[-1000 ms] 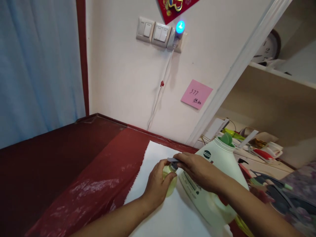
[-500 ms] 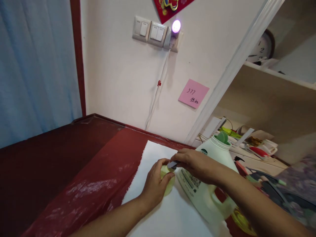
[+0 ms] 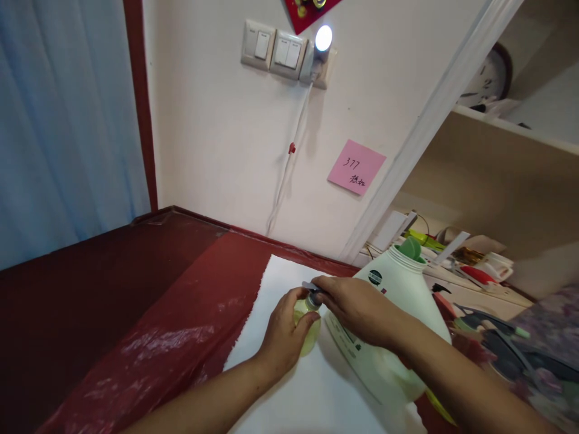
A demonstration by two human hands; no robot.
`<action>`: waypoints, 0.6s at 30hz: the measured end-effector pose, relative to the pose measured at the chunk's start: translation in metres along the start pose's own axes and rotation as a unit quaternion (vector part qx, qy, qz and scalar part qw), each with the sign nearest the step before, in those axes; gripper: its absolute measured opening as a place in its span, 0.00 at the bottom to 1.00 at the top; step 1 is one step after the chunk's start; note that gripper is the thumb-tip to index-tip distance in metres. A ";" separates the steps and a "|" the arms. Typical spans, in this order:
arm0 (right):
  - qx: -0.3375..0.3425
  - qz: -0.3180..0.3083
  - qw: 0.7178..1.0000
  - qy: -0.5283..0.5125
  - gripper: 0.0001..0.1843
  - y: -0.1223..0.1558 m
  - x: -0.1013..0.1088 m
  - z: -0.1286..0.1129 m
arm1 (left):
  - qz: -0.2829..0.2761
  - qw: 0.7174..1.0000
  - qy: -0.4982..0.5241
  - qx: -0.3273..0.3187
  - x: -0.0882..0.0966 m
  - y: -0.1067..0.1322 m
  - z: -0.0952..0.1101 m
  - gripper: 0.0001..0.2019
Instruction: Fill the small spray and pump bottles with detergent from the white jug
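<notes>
My left hand [image 3: 284, 331] is wrapped around a small clear bottle [image 3: 306, 330] of yellow liquid, which stands on a white paper sheet [image 3: 312, 392]. My right hand [image 3: 357, 307] is above it, its fingers pinching the dark grey pump top [image 3: 311, 290] at the bottle's neck. Part of the bottle is hidden by my left fingers. A large white detergent jug [image 3: 391, 295] with a green cap [image 3: 411, 249] lies tilted just beyond my right hand, its lower part under my right forearm.
Dark red plastic sheeting [image 3: 149, 301] covers the tabletop left of the paper. A white wall with switches and a glowing night light [image 3: 322, 38] stands behind. Cluttered shelves with tools and packaging [image 3: 479, 265] sit to the right, beside a blue curtain [image 3: 67, 120] at left.
The dark pump top sits slightly higher on the bottle, with my right hand still on it. The view has shifted a little upward, and the night light has changed from blue through purple to white.
</notes>
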State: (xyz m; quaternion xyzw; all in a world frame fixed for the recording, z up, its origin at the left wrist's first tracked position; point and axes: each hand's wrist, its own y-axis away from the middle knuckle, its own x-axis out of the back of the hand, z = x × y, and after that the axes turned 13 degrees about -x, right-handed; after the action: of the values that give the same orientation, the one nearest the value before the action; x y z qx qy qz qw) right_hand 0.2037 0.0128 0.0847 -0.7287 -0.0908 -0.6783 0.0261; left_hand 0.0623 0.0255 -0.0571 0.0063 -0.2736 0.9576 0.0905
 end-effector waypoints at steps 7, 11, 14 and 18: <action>-0.105 0.016 0.994 0.015 0.09 0.000 -0.007 -0.018 | -0.019 1.000 -0.003 0.004 0.003 -0.004 0.011 0.17; -0.120 0.017 0.993 0.011 0.09 0.002 -0.008 -0.023 | -0.007 1.000 -0.026 0.010 0.001 -0.011 0.017 0.14; -0.113 0.018 0.993 0.007 0.09 0.005 -0.009 -0.022 | 0.002 0.999 -0.033 -0.006 0.000 -0.014 0.016 0.08; -0.089 0.017 0.996 0.006 0.09 0.006 -0.008 -0.016 | -0.007 0.999 -0.037 -0.019 0.001 -0.016 0.011 0.08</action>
State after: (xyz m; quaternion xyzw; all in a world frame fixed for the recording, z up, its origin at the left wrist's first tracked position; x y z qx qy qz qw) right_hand 0.1883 0.0035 0.0783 -0.7257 -0.0177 -0.6873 -0.0272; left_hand 0.0635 0.0330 -0.0398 0.0416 -0.2945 0.9507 0.0873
